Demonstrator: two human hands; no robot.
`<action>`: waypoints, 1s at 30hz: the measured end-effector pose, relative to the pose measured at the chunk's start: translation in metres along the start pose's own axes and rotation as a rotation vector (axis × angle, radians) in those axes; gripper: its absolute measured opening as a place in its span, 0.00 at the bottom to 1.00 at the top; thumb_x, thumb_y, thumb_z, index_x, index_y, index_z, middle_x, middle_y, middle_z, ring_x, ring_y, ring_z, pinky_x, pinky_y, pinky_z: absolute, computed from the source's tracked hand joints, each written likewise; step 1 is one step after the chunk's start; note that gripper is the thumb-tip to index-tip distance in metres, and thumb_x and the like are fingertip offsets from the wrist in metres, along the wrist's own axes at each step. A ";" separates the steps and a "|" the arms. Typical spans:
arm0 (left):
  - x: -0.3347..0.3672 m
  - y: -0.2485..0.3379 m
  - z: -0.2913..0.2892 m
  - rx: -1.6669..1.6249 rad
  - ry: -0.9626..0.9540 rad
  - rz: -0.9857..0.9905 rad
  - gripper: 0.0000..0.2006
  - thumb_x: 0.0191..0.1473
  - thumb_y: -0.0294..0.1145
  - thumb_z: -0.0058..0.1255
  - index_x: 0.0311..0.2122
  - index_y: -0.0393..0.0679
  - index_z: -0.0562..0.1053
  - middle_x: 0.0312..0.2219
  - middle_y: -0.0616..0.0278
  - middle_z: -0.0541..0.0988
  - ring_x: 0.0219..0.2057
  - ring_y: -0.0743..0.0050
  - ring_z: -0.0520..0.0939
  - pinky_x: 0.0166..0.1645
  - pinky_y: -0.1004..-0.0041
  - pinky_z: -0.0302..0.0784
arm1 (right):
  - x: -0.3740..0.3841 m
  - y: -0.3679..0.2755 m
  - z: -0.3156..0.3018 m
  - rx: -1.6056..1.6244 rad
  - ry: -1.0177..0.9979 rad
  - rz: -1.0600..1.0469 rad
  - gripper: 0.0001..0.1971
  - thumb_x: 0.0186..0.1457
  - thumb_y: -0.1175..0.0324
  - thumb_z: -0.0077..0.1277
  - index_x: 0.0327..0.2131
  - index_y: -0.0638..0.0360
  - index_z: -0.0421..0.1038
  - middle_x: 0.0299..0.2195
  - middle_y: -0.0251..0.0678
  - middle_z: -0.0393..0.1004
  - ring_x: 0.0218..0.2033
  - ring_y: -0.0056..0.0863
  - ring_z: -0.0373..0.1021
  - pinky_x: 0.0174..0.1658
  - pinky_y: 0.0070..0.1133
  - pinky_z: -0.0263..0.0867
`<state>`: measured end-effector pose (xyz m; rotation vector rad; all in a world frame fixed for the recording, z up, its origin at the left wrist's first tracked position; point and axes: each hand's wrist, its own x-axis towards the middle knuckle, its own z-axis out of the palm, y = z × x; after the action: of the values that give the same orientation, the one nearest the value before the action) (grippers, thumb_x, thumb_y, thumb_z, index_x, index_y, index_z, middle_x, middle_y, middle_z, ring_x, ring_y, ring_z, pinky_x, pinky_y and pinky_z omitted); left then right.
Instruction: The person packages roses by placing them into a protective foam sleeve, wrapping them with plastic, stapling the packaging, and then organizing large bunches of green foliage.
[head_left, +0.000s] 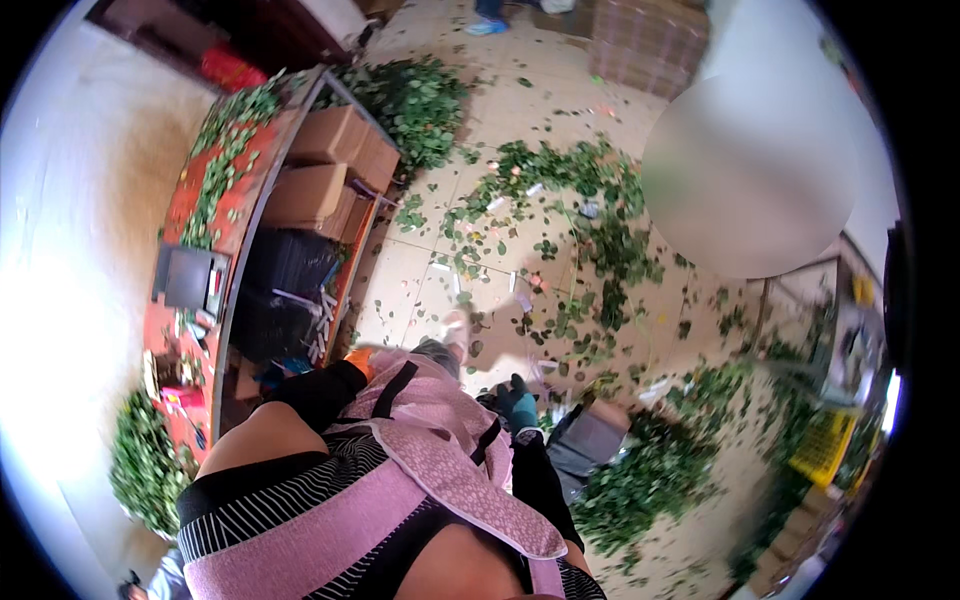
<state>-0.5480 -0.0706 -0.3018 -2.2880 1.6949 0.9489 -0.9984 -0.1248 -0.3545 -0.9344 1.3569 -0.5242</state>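
Gloved right hand (pixel 517 403) hangs loosely curled, holding nothing, above a leafy stem pile (pixel 640 480) on the tiled floor (pixel 420 275).
Pile judged light, floppy, possibly thorny: grip bare lower stems. Left hand hidden; state undeterminable.

3 brown cardboard boxes (pixel 335 165) stacked on the shelf under the red worktable, upper left. Black bagged bundles (pixel 285 265) just below them on the same shelf. Dark flat screen device (pixel 188 278) with a grey face on the tabletop, left. Stack of pinkish-brown cartons (pixel 648 42) on the floor, top right. Yellow crate (pixel 825 445) far right, blurred.
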 end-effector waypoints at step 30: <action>-0.006 -0.177 0.007 -0.766 0.071 -0.730 0.15 0.51 0.41 0.46 0.41 0.47 0.78 0.37 0.53 0.80 0.41 0.51 0.80 0.45 0.57 0.75 | 0.372 -0.413 0.392 -0.033 -0.848 0.213 0.18 0.60 0.58 0.48 0.49 0.56 0.70 0.39 0.31 0.75 0.39 0.23 0.72 0.43 0.18 0.66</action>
<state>-0.3920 0.0009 -0.3480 -3.0413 0.3718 1.4639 -0.4739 -0.5463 -0.2581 -0.8762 0.6749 0.0766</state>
